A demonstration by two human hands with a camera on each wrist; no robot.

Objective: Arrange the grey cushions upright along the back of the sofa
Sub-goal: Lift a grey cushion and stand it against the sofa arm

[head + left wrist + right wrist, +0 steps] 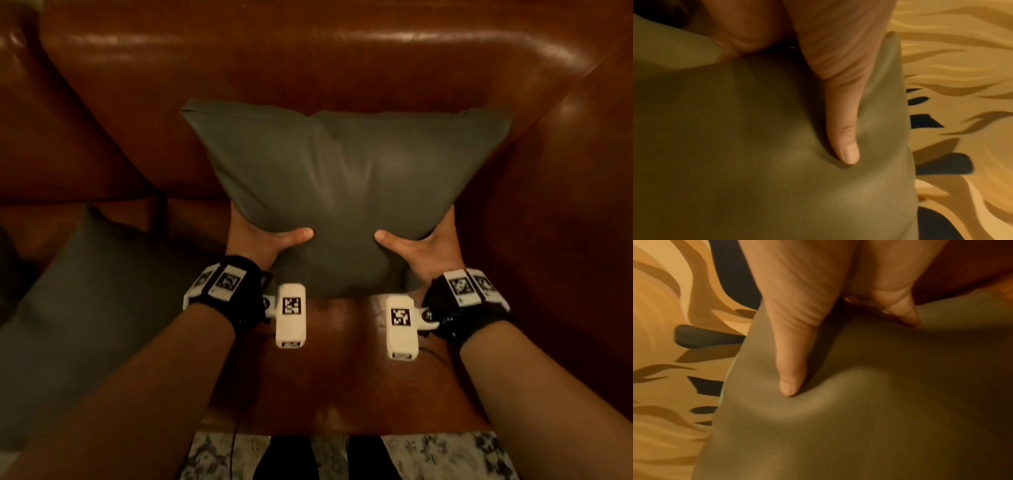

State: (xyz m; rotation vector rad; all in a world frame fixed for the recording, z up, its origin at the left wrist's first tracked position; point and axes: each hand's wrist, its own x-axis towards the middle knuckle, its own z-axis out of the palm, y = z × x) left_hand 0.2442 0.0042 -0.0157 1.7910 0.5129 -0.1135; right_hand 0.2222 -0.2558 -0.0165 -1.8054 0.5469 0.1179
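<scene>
Left grip: the left hand is pinching the lower left corner of the square grey leather-look cushion, its thumb denting the front face while the fingers are wrapping behind, out of sight.
Right grip: the right hand is mirroring this on the lower right corner, thumb pressing a hollow into the cover, fingers curling round the back.
Cushion position: it is being held between the 2 hands in front of the glossy brown leather sofa backrest, tilting top-first toward it; whether its top edge is touching the backrest cannot be told, and its lower edge looks to be hanging just above the brown leather seat.
Second cushion: 1 more grey cushion is lying flat, well to the left of the held cushion, not yet stood up.
Floor: a pale patterned rug is showing below the seat front.
Slip risk: both grips are sitting low on a smooth cover, so the soft filling is probably shifting under the thumbs and a corner could slide free.
Topple risk: if released while its base is sitting too far forward of the backrest, the cushion could be slumping flat or rolling off toward the rug.
Spacing risk: planted dead centre, it may be leaving poor room for the flat cushion alongside.
</scene>
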